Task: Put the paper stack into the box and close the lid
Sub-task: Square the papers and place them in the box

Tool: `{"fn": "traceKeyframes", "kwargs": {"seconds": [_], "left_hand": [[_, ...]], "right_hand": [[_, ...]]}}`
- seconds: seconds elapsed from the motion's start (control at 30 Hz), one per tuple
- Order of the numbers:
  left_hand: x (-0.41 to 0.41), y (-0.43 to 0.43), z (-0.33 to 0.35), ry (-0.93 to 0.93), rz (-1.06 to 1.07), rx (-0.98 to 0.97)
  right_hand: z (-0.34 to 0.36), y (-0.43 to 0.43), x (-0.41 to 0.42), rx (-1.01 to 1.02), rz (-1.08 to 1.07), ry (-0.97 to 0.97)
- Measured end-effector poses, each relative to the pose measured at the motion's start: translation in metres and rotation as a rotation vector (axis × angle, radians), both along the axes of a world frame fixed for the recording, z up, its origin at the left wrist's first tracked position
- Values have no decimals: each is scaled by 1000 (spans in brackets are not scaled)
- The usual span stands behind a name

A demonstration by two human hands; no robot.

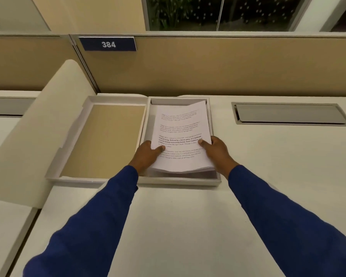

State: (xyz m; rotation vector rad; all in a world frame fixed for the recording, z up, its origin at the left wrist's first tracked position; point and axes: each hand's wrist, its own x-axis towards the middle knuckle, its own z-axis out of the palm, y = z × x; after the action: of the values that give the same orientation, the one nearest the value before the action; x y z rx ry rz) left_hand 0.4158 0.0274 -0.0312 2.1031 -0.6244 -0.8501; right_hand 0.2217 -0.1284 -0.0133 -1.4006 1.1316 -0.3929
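A stack of printed white paper point(180, 128) hangs tilted over the open white box point(216, 181), its far end dipping inside and its near end raised above the front wall. My left hand point(148, 154) grips the stack's left edge, thumb on top. My right hand point(216, 149) grips the right edge the same way. The box's lid point(106, 140) lies flat and open to the left, showing a tan inner panel, joined to the box along its long side.
The box rests on a white desk point(188, 226) against a tan partition point(208, 66) bearing a "384" sign point(108, 44). A grey cable hatch point(290, 113) is set in the desk at right. A cream curved divider point(34, 136) rises at left.
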Motion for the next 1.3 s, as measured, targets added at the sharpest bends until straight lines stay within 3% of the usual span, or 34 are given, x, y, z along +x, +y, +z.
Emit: {"fn": "traceKeyframes", "kwargs": {"seconds": [0.43, 0.6, 0.8, 1.0, 1.2, 1.3], "left_hand": [[7, -21, -20, -120, 46, 171], [-2, -17, -13, -144, 103, 119], [-23, 10, -1, -241, 115, -9], [-35, 62, 6, -446, 363, -277], [-19, 127, -13, -668, 708, -135], [-14, 151, -25, -438, 947, -195]], "right_hand": [[-23, -13, 35, -44, 6, 330], [-18, -7, 37, -40, -6, 309], [-11, 8, 30, -315, 171, 432], [-9, 21, 5, -743, 136, 469], [-32, 41, -17, -571, 100, 510], [-43, 48, -21, -526, 97, 504]]}}
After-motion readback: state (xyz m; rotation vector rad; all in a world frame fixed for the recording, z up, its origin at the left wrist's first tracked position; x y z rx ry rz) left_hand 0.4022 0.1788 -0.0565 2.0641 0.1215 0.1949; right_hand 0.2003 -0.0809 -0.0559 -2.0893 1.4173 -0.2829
